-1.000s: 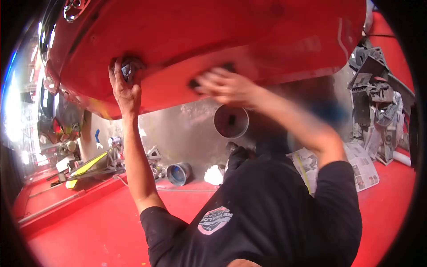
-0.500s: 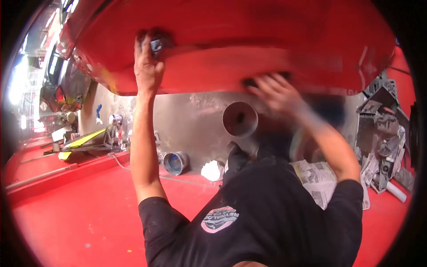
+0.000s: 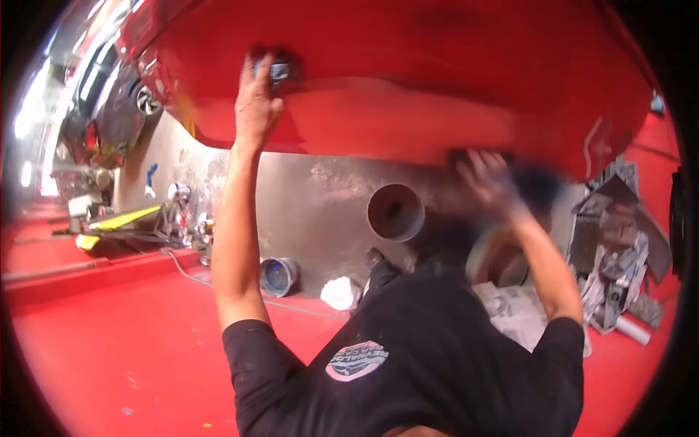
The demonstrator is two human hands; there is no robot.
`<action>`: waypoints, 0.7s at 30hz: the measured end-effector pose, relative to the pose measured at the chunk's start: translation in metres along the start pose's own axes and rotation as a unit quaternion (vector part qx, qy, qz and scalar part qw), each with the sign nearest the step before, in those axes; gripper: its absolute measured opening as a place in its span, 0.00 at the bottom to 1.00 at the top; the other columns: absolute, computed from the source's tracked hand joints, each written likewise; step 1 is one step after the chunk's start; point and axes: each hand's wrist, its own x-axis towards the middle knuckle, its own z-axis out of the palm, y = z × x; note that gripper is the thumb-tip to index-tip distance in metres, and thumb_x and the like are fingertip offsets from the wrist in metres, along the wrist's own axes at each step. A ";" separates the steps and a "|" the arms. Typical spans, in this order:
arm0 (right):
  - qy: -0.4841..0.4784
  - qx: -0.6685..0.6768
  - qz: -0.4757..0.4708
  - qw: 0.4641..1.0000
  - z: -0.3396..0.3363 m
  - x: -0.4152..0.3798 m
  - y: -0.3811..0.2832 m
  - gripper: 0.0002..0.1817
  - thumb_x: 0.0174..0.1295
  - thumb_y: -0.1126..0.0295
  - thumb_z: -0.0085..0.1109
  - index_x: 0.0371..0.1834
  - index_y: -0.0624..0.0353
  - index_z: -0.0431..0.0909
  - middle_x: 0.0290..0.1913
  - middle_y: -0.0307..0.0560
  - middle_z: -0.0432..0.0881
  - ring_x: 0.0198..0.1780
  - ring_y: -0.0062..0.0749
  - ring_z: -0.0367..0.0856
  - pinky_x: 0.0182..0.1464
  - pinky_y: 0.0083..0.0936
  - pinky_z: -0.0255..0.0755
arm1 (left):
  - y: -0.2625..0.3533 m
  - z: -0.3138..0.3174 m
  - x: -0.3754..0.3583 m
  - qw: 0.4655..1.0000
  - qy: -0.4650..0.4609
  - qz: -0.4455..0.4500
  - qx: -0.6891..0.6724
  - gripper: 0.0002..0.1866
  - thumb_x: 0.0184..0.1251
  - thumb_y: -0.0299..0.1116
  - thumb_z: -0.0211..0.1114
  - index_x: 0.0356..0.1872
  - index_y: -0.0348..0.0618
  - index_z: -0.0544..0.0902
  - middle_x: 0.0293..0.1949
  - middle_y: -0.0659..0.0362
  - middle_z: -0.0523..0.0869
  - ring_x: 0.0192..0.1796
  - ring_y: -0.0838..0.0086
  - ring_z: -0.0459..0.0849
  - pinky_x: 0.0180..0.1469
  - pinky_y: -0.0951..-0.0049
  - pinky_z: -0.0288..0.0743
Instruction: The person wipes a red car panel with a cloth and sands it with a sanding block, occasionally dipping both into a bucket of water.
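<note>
On my feed, I see the left hand point(image 3: 256, 108) at a dark wad point(image 3: 287, 71) on the red car bumper's point(image 3: 408, 120) left, perhaps bracing, and the right hand point(image 3: 491, 175), well apart, over a dark block point(image 3: 459, 156) at its lower edge, likely for even pressure, both grips too blurred to tell.

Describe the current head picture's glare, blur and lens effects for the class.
Head view: glare bleaches the far left, around the dark car; head view: the right hand is smeared by blur, the left hand clearer; head view: dark rounded corners suggest a wide-angle lens.
</note>
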 end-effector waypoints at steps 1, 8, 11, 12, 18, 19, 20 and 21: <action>0.020 -0.010 -0.017 1.000 0.001 0.006 0.002 0.24 0.68 0.69 0.65 0.68 0.48 0.88 0.76 0.51 0.80 0.72 0.45 0.80 0.77 0.48 0.76 | -0.004 0.001 0.002 1.000 0.010 0.002 0.013 0.37 0.66 0.26 0.71 0.80 0.53 0.78 0.84 0.44 0.69 0.82 0.44 0.72 0.78 0.54 0.75; 0.082 -0.106 -0.051 0.990 0.040 0.195 -0.061 0.28 0.70 0.66 0.61 0.74 0.52 0.85 0.77 0.51 0.80 0.70 0.43 0.81 0.78 0.46 0.72 | -0.004 0.009 0.002 0.999 0.014 0.030 -0.012 0.41 0.61 0.23 0.70 0.80 0.58 0.78 0.84 0.42 0.69 0.85 0.42 0.67 0.82 0.50 0.70; 0.113 -0.037 -0.045 0.992 0.031 0.102 -0.039 0.26 0.68 0.64 0.64 0.70 0.51 0.88 0.78 0.51 0.79 0.72 0.44 0.81 0.78 0.45 0.75 | -0.026 0.004 0.003 0.998 0.043 0.047 -0.023 0.44 0.55 0.27 0.74 0.80 0.60 0.78 0.82 0.40 0.71 0.80 0.33 0.70 0.78 0.38 0.73; 0.063 -0.037 -0.024 0.997 0.022 0.059 -0.032 0.24 0.69 0.67 0.63 0.69 0.50 0.88 0.77 0.52 0.80 0.71 0.46 0.82 0.77 0.47 0.76 | -0.033 0.006 0.003 0.997 0.053 0.041 -0.023 0.44 0.55 0.27 0.74 0.80 0.60 0.78 0.82 0.40 0.71 0.80 0.33 0.70 0.78 0.38 0.73; 0.094 -0.050 -0.098 0.989 0.038 0.199 -0.054 0.27 0.68 0.67 0.64 0.71 0.56 0.86 0.75 0.54 0.79 0.69 0.47 0.80 0.74 0.45 0.77 | -0.026 0.012 0.008 0.999 0.007 0.039 0.018 0.47 0.54 0.29 0.75 0.82 0.67 0.76 0.87 0.49 0.65 0.84 0.32 0.64 0.76 0.24 0.69; 0.056 -0.067 -0.116 0.989 0.028 0.229 -0.061 0.27 0.69 0.67 0.63 0.73 0.56 0.85 0.75 0.53 0.79 0.69 0.46 0.80 0.75 0.44 0.76 | -0.023 0.010 0.006 0.999 0.001 0.041 0.015 0.47 0.54 0.29 0.75 0.82 0.67 0.76 0.87 0.49 0.65 0.84 0.32 0.64 0.76 0.24 0.69; 0.057 -0.071 -0.115 0.989 0.027 0.227 -0.058 0.27 0.69 0.67 0.63 0.73 0.56 0.85 0.75 0.53 0.79 0.69 0.46 0.80 0.75 0.44 0.76 | -0.022 0.006 0.009 0.999 0.006 0.030 0.027 0.46 0.56 0.28 0.75 0.81 0.66 0.77 0.87 0.50 0.67 0.84 0.38 0.66 0.80 0.31 0.67; 0.065 -0.066 -0.097 0.991 0.026 0.221 -0.060 0.28 0.69 0.67 0.62 0.74 0.56 0.84 0.75 0.53 0.79 0.70 0.45 0.80 0.76 0.44 0.74 | -0.024 0.001 0.007 0.999 0.009 0.013 0.039 0.44 0.59 0.27 0.74 0.81 0.65 0.78 0.87 0.51 0.68 0.85 0.43 0.68 0.84 0.38 0.64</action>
